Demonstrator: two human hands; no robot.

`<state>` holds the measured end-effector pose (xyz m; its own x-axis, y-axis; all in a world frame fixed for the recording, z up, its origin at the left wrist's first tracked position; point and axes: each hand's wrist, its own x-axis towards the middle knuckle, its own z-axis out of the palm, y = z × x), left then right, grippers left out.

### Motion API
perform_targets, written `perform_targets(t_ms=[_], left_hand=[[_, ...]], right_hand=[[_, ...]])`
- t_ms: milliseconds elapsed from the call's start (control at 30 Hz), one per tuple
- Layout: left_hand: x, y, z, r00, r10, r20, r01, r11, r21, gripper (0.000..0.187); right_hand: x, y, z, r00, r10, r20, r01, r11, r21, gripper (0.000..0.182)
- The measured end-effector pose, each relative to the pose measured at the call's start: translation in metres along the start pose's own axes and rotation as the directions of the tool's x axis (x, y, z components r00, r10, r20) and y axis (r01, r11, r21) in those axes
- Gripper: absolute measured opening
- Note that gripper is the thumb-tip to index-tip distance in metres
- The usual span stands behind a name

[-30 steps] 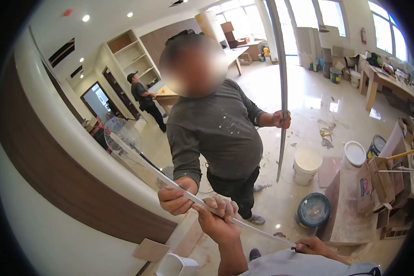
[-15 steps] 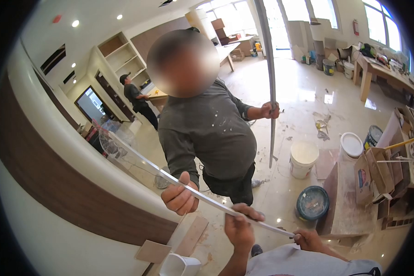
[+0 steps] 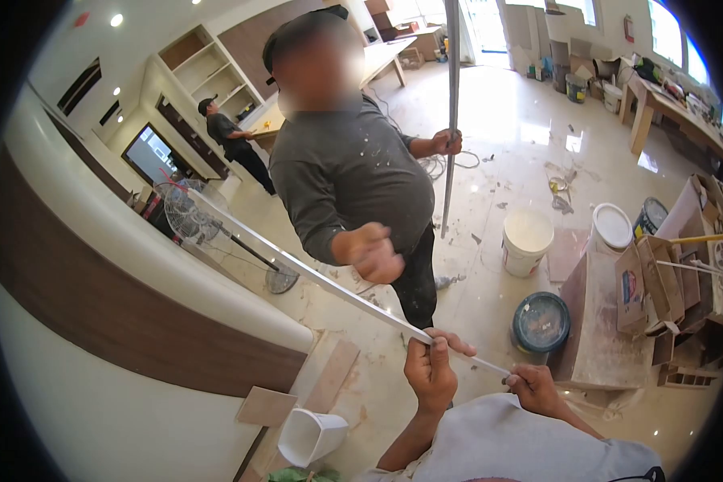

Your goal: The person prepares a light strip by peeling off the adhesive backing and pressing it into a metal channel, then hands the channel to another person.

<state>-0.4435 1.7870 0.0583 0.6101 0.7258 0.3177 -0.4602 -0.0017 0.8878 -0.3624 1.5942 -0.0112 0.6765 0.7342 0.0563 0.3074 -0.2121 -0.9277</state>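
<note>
A long, thin whitish strip (image 3: 353,300) runs slantwise from the fan at the left down to my hands. My left hand (image 3: 432,373) is closed round it, thumb on top and some fingers reaching past. At its near end, my right hand (image 3: 536,390) pinches the strip by its tip. Facing me stands a co-worker in a dark grey shirt (image 3: 357,169). One hand of the co-worker (image 3: 375,253) is blurred and apart from my strip; the other hand (image 3: 447,143) grips a second long grey strip (image 3: 454,64), held upright.
A standing fan (image 3: 193,215) is behind the strip's far end. White buckets (image 3: 528,241) and a dark lidded bucket (image 3: 541,322) stand on the floor at right, beside cardboard boxes (image 3: 631,289). A curved wall (image 3: 136,313) borders the left, with a white bin (image 3: 313,436) below. Another person (image 3: 234,143) stands behind.
The co-worker has let go of my strip and drawn that hand back. The co-worker's upright strip has shifted left in view. Both my hands still hold the strip.
</note>
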Motion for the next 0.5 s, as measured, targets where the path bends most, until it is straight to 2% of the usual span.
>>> perform_targets(t_ms=[133, 200, 267, 300, 333, 400, 433, 467, 500], left_hand=[[0.001, -0.004, -0.004, 1.000, 0.001, 0.025, -0.001, 1.000, 0.020, 0.015], [0.001, -0.002, -0.006, 0.999, -0.003, 0.048, 0.002, 1.000, 0.020, 0.015], [0.000, 0.003, -0.013, 0.993, -0.116, -0.015, 0.116, 0.973, 0.199, 0.017], [0.001, 0.026, -0.018, 0.965, -0.260, 0.023, 0.209, 0.823, 0.528, 0.018], [0.006, 0.056, -0.021, 0.916, -0.399, 0.051, 0.204, 0.570, 0.796, 0.020], [-0.004, 0.069, -0.030, 0.894, -0.399, 0.202, 0.036, 0.515, 0.857, 0.018], [-0.004, 0.068, -0.032, 0.845, -0.278, 0.458, -0.300, 0.463, 0.834, 0.022], [0.002, 0.057, -0.032, 0.706, -0.130, 0.696, -0.606, 0.398, 0.689, 0.027], [0.005, 0.035, -0.025, 0.575, -0.127, 0.808, -0.668, 0.498, 0.553, 0.027]], right_hand=[[0.000, 0.017, 0.000, 0.999, -0.049, 0.005, 0.049, 0.998, -0.042, 0.015], [0.001, 0.019, -0.001, 0.998, 0.041, 0.047, -0.040, 0.999, -0.023, 0.016], [0.003, 0.023, 0.000, 0.998, 0.014, 0.053, -0.014, 1.000, -0.010, 0.016], [0.001, 0.027, 0.001, 0.999, -0.013, 0.035, 0.013, 1.000, -0.004, 0.017], [-0.001, 0.033, 0.003, 1.000, -0.013, 0.018, 0.014, 0.997, -0.074, 0.018], [-0.003, 0.062, 0.018, 0.998, -0.050, 0.031, 0.049, 0.999, 0.015, 0.018], [-0.002, 0.081, 0.030, 0.982, -0.187, 0.041, 0.185, 0.982, 0.041, 0.014], [-0.003, 0.076, 0.037, 0.990, -0.141, 0.028, 0.141, 0.990, 0.021, 0.018], [0.001, 0.065, 0.039, 0.988, -0.048, 0.147, 0.053, 0.998, -0.026, 0.024]])
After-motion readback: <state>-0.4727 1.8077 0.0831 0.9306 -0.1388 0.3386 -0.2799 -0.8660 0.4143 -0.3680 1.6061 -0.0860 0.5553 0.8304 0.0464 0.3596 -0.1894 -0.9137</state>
